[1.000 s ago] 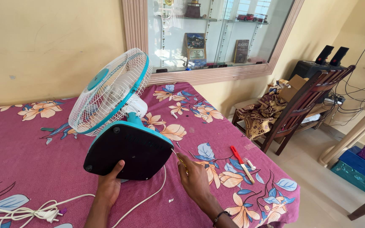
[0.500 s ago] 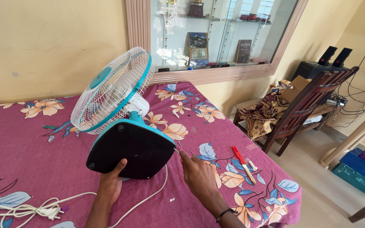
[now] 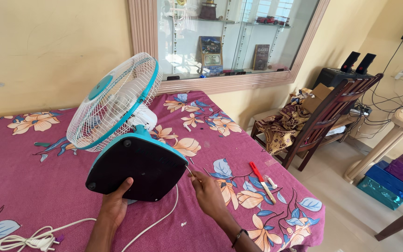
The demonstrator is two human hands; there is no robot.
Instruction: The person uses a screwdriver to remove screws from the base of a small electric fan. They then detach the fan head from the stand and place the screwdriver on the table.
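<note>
- While the table fan (image 3: 117,126) lay tipped back on the bed's maroon flowered sheet (image 3: 19,177) with its black base plate (image 3: 136,169) turned up toward the camera, its balance depended largely on the left hand (image 3: 113,205); if that grip had loosened, the fan looked likely to roll or drop flat on its grille.
- The thin screwdriver (image 3: 191,171) met the right edge of the base at a shallow angle, so its tip seemed liable to skid off and scratch the plastic or jab the supporting hand.
- Any small screw that came free could easily have vanished into the busy floral pattern; none was clearly visible.
- The white power cord (image 3: 157,221) trailed under the base between the two forearms to a loose bundle with the plug (image 3: 43,241) at the lower left, where a wrist could have snagged it.
- The left hand cupped the lower edge of the base, thumb pressed on the black face, the other fingers hidden behind it, so grasping the base.
- The right hand (image 3: 208,193) was closed around the screwdriver's handle, fingers curled in a pinch, wrist low, with a dark band on it, the shaft pointing up and left to the base rim.
- A red-handled screwdriver (image 3: 260,175) lay unused on the sheet, well to the right of that hand.
</note>
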